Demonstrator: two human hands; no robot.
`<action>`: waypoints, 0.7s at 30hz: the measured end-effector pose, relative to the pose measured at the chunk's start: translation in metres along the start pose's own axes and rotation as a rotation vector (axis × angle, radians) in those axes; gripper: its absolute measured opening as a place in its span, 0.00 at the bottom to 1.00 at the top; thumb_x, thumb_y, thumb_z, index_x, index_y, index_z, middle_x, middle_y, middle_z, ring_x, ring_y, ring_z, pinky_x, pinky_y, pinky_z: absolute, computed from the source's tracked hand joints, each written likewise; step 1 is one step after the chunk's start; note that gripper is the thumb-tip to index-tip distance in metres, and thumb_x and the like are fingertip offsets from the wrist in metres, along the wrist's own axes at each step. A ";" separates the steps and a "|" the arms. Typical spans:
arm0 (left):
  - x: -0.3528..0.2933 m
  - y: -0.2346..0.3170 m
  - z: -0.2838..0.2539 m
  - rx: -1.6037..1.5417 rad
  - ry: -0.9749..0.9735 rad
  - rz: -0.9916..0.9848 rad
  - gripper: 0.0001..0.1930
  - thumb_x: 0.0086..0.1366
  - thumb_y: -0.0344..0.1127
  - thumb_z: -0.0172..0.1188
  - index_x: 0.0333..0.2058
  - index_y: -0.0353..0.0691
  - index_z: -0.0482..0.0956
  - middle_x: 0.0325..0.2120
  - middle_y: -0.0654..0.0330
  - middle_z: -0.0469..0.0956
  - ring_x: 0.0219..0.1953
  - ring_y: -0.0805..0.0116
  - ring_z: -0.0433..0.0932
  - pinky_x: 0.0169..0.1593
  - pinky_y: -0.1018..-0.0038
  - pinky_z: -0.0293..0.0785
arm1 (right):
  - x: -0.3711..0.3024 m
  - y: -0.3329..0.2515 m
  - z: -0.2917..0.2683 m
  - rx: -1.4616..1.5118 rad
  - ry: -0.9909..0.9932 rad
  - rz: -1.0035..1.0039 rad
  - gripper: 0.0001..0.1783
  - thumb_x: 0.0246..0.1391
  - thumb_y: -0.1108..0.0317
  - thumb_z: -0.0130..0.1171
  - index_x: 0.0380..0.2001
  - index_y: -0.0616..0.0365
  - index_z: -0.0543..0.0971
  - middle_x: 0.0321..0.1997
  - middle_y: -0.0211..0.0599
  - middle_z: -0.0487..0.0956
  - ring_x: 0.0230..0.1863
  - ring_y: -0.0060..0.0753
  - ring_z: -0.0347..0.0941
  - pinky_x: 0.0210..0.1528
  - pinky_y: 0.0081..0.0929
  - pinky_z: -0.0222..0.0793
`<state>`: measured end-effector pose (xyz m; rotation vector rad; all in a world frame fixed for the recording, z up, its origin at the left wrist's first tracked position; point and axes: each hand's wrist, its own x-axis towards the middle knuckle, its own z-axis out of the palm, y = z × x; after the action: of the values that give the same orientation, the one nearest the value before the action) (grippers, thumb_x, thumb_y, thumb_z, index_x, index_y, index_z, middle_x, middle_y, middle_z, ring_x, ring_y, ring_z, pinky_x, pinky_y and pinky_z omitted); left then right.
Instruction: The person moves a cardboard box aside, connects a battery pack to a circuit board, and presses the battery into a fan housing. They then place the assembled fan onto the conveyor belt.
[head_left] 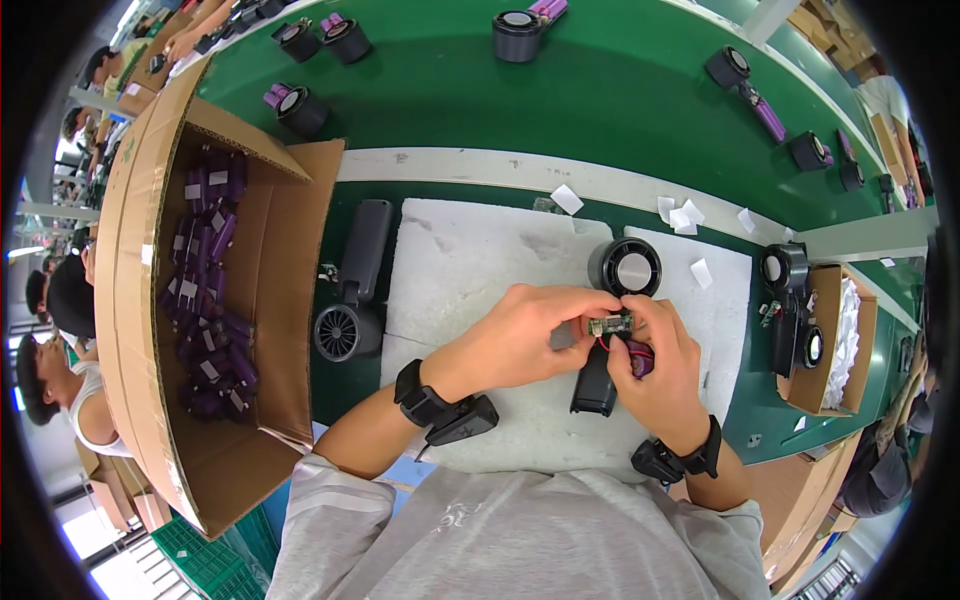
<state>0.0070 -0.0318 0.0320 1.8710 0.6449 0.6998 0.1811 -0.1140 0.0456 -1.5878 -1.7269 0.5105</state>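
Note:
A small green circuit board [611, 325] is pinched between the fingertips of my left hand [525, 330] and my right hand [662, 355]. Red wire shows just under the board. A purple battery cell [640, 358] lies against the right fingers, partly covered by them. Below my hands rests a black handheld fan [625, 268], its round head beyond the fingers and its handle [594, 388] pointing toward me. The fan lies on a white foam pad [480, 400]. Both hands are closed, and the fingers hide where the wires join.
To the left stands a cardboard box [270, 230] holding many purple battery cells [205, 290]. Another black fan [347, 325] lies beside the pad. Fan parts [517, 37] sit on the green conveyor [430, 100]. At right are black fans [785, 270] and a smaller box [868, 350].

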 end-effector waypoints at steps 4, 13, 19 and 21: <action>0.001 -0.002 -0.001 0.062 0.013 0.109 0.16 0.50 0.23 0.65 0.40 0.38 0.80 0.32 0.56 0.80 0.27 0.61 0.80 0.32 0.73 0.78 | 0.000 0.002 0.001 -0.013 0.003 -0.022 0.20 0.42 0.81 0.64 0.41 0.63 0.74 0.35 0.41 0.76 0.27 0.33 0.77 0.28 0.25 0.72; 0.003 -0.014 -0.001 0.047 0.038 0.143 0.15 0.48 0.20 0.65 0.37 0.38 0.84 0.31 0.58 0.82 0.30 0.63 0.82 0.33 0.75 0.79 | 0.002 0.005 0.001 -0.086 0.084 -0.091 0.22 0.38 0.79 0.69 0.41 0.61 0.79 0.34 0.39 0.78 0.26 0.31 0.76 0.27 0.23 0.72; 0.002 -0.010 0.001 0.040 0.044 0.112 0.15 0.48 0.20 0.65 0.37 0.37 0.84 0.30 0.58 0.81 0.29 0.66 0.81 0.30 0.77 0.77 | -0.002 0.010 0.002 -0.082 0.090 -0.100 0.21 0.37 0.79 0.71 0.41 0.58 0.83 0.33 0.37 0.79 0.26 0.27 0.75 0.25 0.20 0.71; 0.001 -0.010 0.002 0.035 0.040 0.099 0.15 0.48 0.20 0.65 0.38 0.37 0.84 0.29 0.58 0.81 0.28 0.67 0.81 0.30 0.77 0.77 | -0.002 0.009 0.003 -0.067 0.093 -0.084 0.21 0.37 0.78 0.71 0.40 0.58 0.83 0.33 0.36 0.79 0.26 0.27 0.74 0.24 0.20 0.70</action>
<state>0.0072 -0.0288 0.0224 1.9356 0.5963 0.7960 0.1849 -0.1142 0.0370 -1.5531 -1.7482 0.3355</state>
